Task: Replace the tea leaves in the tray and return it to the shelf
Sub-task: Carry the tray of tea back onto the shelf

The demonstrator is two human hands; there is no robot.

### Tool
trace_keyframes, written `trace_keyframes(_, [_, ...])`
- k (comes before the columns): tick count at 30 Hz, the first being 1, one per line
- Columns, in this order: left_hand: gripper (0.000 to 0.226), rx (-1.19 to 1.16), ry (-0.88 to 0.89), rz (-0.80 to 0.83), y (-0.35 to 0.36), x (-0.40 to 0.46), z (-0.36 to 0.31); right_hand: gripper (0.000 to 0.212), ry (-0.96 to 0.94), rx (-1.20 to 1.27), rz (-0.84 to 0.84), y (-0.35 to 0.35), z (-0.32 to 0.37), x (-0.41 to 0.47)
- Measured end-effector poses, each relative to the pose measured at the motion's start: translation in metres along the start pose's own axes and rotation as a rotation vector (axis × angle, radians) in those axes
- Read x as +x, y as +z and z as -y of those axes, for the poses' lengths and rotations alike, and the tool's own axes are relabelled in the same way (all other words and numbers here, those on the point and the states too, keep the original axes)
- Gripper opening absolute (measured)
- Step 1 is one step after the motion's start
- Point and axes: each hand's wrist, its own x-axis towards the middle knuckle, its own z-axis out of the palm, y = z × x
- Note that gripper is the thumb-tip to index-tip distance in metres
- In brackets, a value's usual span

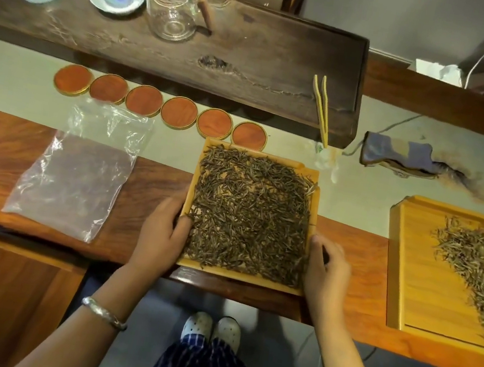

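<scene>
Gripping tray (311, 175) by both side rims: left hand (163, 231), right hand (327, 265). Tray best lifted level, tea leaves (250, 213) heaped to rim.

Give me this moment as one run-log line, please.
left hand: gripping tray | right hand: gripping tray | tea leaves: filling tray
</scene>
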Motion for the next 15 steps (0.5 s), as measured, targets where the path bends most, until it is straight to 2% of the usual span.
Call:
trace_keyframes(3, [0.049, -0.101, -0.065, -0.038, -0.010, -0.008, -0.003, 0.018, 0.060, 0.140, -0.003, 0.002, 0.011, -0.001])
trace_keyframes(7, [0.051, -0.270, -0.137, -0.069, -0.038, -0.017, -0.008, 0.013, 0.052, 0.287, 0.057, -0.004, 0.041, -0.011])
trace_keyframes(11, [0.043, -0.466, -0.172, -0.142, -0.086, -0.023, -0.021, 0.017, 0.117, 0.418, 0.195, -0.009, 0.086, -0.020])
trace_keyframes(15, [0.044, -0.559, -0.212, -0.213, -0.153, -0.035, -0.033, 0.029, 0.044, 0.441, 0.386, 0.001, 0.147, -0.034])
